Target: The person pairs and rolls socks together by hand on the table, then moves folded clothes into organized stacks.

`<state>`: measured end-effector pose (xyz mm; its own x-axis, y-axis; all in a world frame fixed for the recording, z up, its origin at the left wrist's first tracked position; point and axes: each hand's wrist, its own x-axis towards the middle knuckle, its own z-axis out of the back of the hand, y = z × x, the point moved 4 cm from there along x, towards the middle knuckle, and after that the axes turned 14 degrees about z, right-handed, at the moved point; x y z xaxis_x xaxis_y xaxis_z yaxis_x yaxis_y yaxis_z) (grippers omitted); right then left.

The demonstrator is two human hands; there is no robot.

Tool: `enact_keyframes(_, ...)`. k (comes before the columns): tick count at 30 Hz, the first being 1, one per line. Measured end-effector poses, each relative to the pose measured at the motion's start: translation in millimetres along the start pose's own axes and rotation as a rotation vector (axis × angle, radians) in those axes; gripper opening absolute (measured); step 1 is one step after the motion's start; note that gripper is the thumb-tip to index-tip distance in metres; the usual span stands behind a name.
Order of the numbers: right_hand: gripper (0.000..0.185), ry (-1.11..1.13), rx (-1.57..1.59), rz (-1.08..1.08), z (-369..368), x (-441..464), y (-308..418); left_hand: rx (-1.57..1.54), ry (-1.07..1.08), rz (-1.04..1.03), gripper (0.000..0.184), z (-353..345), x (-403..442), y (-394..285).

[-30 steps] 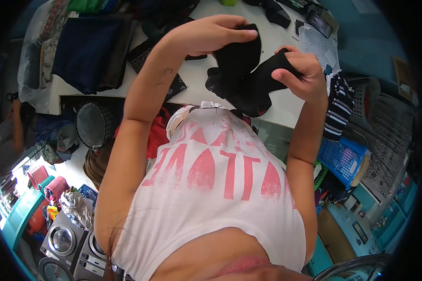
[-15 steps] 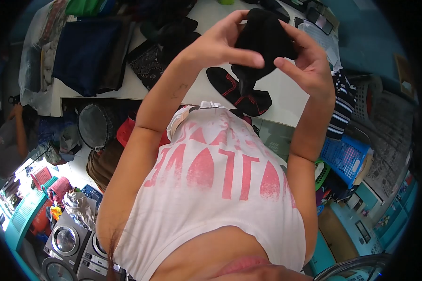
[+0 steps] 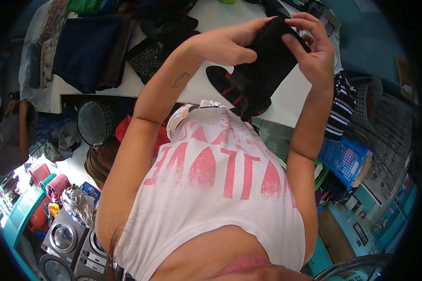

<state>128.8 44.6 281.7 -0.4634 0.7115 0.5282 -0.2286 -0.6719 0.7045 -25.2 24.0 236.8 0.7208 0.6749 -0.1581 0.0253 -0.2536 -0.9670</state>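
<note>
Both my hands hold a black sock above the white table, and it hangs stretched downward. My left hand is closed on its left edge, with the thumb across the front. My right hand grips the upper right edge between thumb and fingers. Beneath it on the table lies a black sock with red lines, partly covered by the held one. To the left are a black patterned bandana-like cloth and a heap of dark clothing.
Folded dark blue cloth sits at the left of the white table. A striped garment hangs at the right edge, above a blue basket. Washing machines stand at lower left. Another person is at far left.
The black sock has gone from bunched up to hanging longer, over the socks on the table. My right hand has turned and moved its grip to the top edge.
</note>
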Motion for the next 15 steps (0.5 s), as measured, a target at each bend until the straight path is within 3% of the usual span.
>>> enact_keyframes(1, 0.027, 0.019, -0.193, -0.007, 0, 1, -3, -0.001, -0.002, 0.001, 0.070, -1, 0, -1)
enact_keyframes(2, 0.031, -0.100, 0.171, -0.069, -11, -5, -13, 0.034, -0.035, 0.047, 0.068, -1, 1, -1)
enact_keyframes(7, 0.027, -0.088, 0.066, -0.335, -10, -20, -18, 0.077, -0.196, 0.025, 0.068, 10, 1, 21)
enact_keyframes(9, 0.026, -0.384, 0.086, -0.448, 2, -37, -34, 0.389, -0.275, 0.045, 0.073, 15, 0, 34)
enact_keyframes(10, 0.025, -0.445, 0.130, -0.468, 3, -45, -41, 0.444, -0.335, 0.068, 0.056, 18, 1, 39)
enact_keyframes(11, 0.025, -0.446, 0.131, -0.472, 3, -52, -44, 0.443, -0.333, 0.071, 0.056, 21, 4, 42)
enact_keyframes(13, 0.027, -0.596, 0.344, -0.551, -1, -72, -54, 0.193, -0.234, 0.371, 0.039, 26, 10, 59)
enact_keyframes(15, 0.029, -0.656, 0.382, -0.615, -8, -103, -73, 0.162, -0.278, 0.401, 0.036, 34, 17, 67)
